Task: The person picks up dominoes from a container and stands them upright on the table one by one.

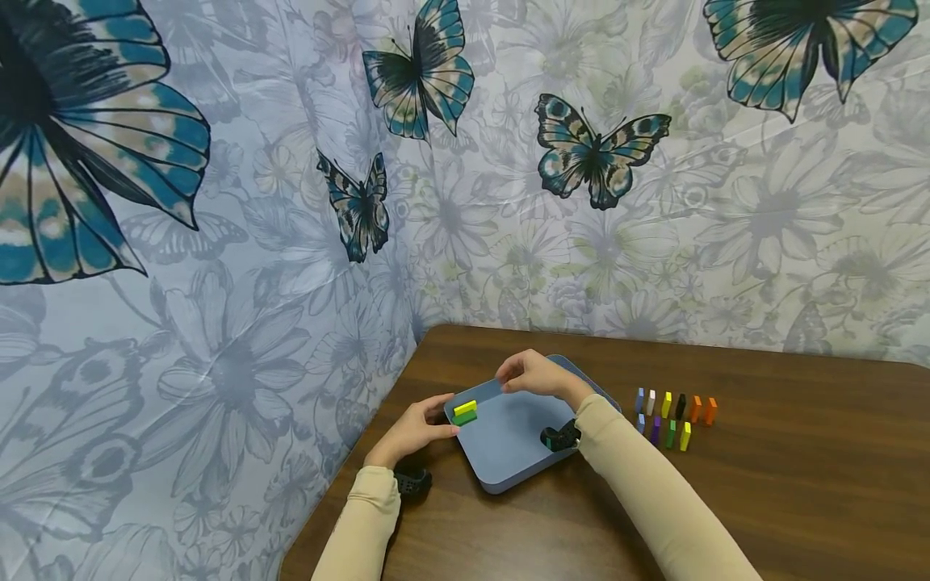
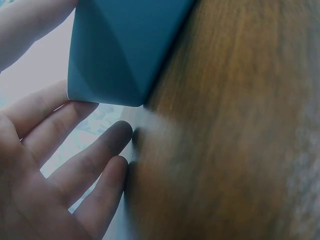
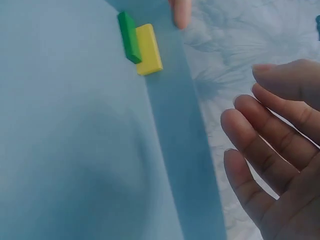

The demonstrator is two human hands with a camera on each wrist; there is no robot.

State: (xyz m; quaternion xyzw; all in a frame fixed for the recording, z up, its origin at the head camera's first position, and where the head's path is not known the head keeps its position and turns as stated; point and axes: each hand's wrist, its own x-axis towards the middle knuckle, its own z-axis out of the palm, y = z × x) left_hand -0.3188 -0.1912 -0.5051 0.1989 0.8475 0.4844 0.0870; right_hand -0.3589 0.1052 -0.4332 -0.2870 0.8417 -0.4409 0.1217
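Note:
A blue-grey tray [image 1: 512, 440] sits on the table, turned at an angle. My left hand [image 1: 410, 432] holds its left corner, thumb along the near side and fingers at the far side; in the left wrist view fingertips [image 2: 82, 106] meet the tray wall. Inside that corner, a yellow block [image 1: 466, 407] and a green block [image 1: 464, 419] lie side by side against the wall. My right hand [image 1: 536, 376] is over the tray's far rim, fingers loosely bent. Between its thumb and fingertips [image 3: 236, 125] nothing shows in the right wrist view.
Right of the tray, small blocks stand upright in two rows: the back row holds a black block [image 1: 680, 406] and orange ones [image 1: 710, 411], the front row a purple block [image 1: 656, 430]. A butterfly-patterned wall covering [image 1: 494, 266] borders the wooden table [image 1: 799, 468] behind and left.

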